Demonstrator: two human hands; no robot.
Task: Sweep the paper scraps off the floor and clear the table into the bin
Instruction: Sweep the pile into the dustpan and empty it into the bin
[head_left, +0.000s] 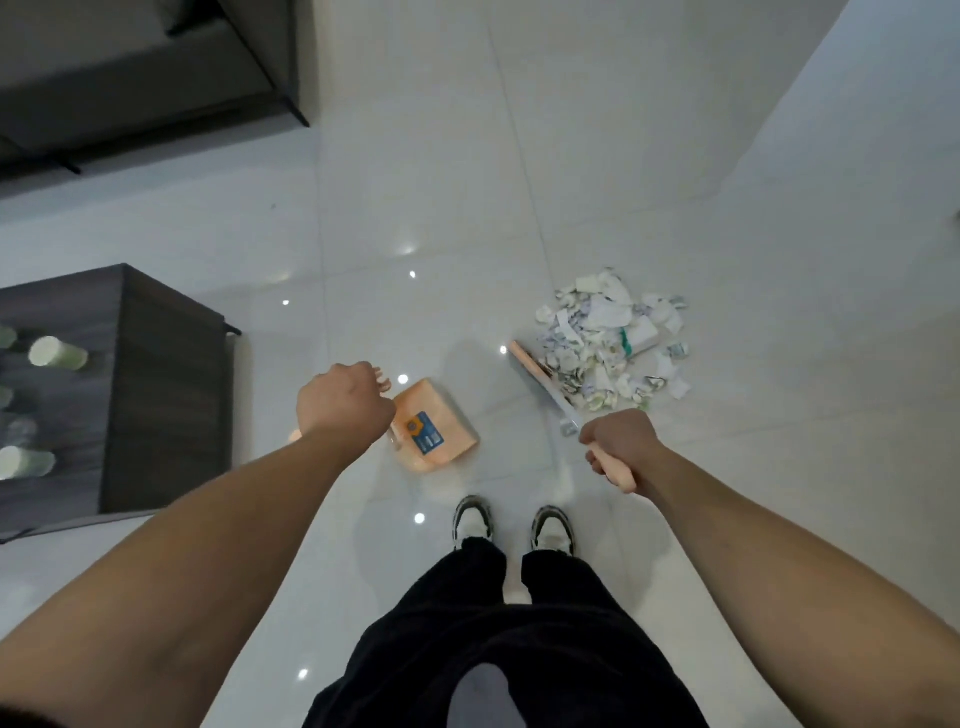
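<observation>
A heap of torn white paper scraps (613, 338) lies on the glossy white tile floor ahead and to the right. My right hand (615, 441) grips the peach handle of a broom, whose head (527, 364) rests against the near left edge of the heap. My left hand (343, 402) is closed on the handle of an orange dustpan (436, 428). The pan carries a blue label and sits just left of the broom, in front of my feet.
A dark low table (156, 384) stands at the left with several pale green paper cups (57, 353) lying on it. A dark sofa (130, 78) fills the far left. My shoes (514, 525) stand just behind the dustpan.
</observation>
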